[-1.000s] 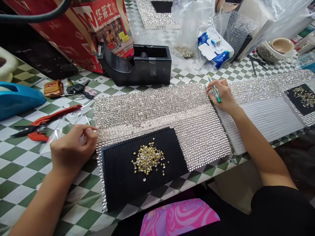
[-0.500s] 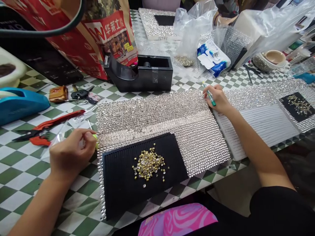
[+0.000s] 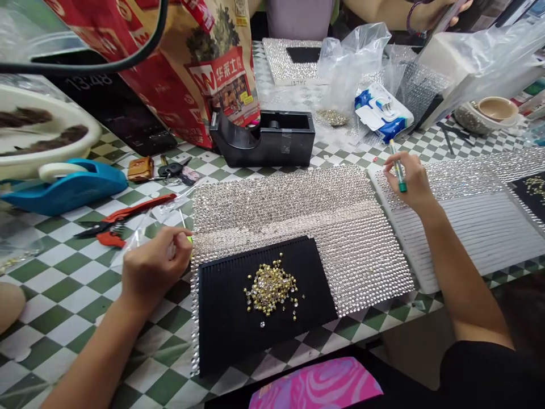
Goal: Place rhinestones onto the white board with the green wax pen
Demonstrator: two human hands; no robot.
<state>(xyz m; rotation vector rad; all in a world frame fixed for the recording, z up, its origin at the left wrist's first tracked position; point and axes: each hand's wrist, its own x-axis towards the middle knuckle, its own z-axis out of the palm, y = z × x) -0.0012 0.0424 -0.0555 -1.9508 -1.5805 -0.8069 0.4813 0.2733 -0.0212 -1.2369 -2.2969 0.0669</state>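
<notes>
The left hand (image 3: 157, 267) rests beside the left edge of a rhinestone sheet (image 3: 298, 204), its grip closed in a pinch on a slim tool (image 3: 189, 240). Only the tool's yellow-green tip shows clearly past the fingers, at or very near the stones. The right hand (image 3: 411, 179) has its grip closed around a green-and-yellow pen-shaped tool (image 3: 399, 173), just beyond the sheet's far right corner and above a white ridged board (image 3: 468, 238). The sheet lies flat on the checkered tabletop (image 3: 55, 272). Clear stones stand in close rows across all of it that shows, with a paler band running across the middle. No gap in the rows can be made out at this distance. A black ridged tray (image 3: 221, 341) covers the sheet's near left part, so the rows beneath it cannot be judged. A heap of loose gold-backed rhinestones (image 3: 270, 289) remains on the tray, with a few strays around it. Beyond the sheet stand a black tape dispenser (image 3: 264, 139) and red-handled snips (image 3: 123, 218).
</notes>
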